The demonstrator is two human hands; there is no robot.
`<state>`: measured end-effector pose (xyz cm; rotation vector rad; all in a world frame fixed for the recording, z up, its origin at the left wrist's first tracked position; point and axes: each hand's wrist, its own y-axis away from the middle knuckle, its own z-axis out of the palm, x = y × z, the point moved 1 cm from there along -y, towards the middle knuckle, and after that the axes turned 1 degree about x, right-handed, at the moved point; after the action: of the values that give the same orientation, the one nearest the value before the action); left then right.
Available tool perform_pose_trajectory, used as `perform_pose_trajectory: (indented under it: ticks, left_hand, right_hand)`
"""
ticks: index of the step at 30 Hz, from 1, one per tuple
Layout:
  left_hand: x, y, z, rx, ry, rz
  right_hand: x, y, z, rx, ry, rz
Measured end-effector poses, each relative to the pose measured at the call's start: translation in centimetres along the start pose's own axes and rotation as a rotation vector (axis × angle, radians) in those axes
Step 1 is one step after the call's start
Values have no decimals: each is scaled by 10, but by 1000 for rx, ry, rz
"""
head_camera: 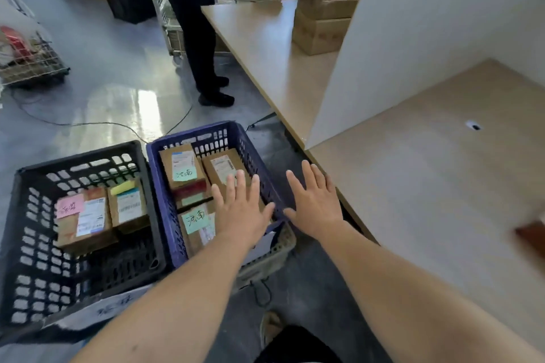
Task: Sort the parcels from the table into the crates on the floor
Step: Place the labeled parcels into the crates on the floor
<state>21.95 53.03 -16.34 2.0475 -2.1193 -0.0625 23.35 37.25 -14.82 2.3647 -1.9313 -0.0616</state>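
Observation:
A blue crate (165,171) on the floor holds several brown cardboard parcels with green notes, one of them (181,168) at its far side. To its left a black crate (26,215) holds two parcels, one (85,221) with a pink note. My left hand (240,209) hovers flat, fingers spread, over the right part of the blue crate and holds nothing. My right hand (314,200) is spread open too, above the gap between the blue crate and the wooden table (427,200).
A white partition board (413,47) stands on the table. Beyond it sit stacked cardboard boxes (324,9). Another person in black (194,23) stands at the table's far end. A wire cart (26,59) and a cable lie on the floor at left. A grey crate (265,262) sits under the blue one.

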Motion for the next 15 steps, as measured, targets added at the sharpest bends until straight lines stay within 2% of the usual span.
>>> perform_pose_trajectory:
  ticks: [15]
  left_hand:
    - [100, 102, 7, 26, -17, 322]
  right_hand:
    - [56, 180, -15, 118, 40, 380]
